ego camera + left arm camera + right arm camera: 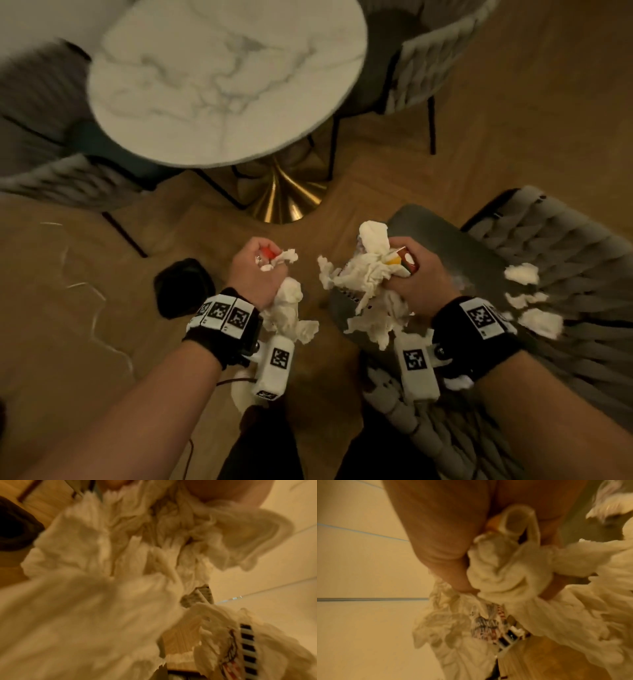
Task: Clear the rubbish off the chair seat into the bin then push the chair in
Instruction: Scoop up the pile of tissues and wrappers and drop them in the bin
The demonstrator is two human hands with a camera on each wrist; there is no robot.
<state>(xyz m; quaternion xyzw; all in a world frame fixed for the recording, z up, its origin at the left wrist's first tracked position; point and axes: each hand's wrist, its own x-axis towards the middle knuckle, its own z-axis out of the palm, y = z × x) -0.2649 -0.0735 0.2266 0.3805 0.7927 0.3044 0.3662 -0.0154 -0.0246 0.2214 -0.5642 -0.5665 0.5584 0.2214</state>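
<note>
Head view: left hand (255, 270) clamped on tissue wad (286, 308), right hand (416, 287) clamped on tissue and wrappers (368, 274). Bin (183, 286) just left of left fingers, nearer that hand. Scraps (522, 274) on chair seat (445, 240), right of right fingers.

1. Crumpled white tissue wad (289, 311), with a red scrap at the top, is held bunched in the left fist above the wooden floor.
2. Larger tissue bundle (368, 281), mixed with a printed wrapper (488, 623) and a red-yellow packet (406, 262), is bunched in the right fist.
3. Loose tissue scraps (522, 274) lie on the grey chair seat (445, 240), by the woven backrest.
4. Black bin (183, 287) stands on the floor, left of both bundles.
</note>
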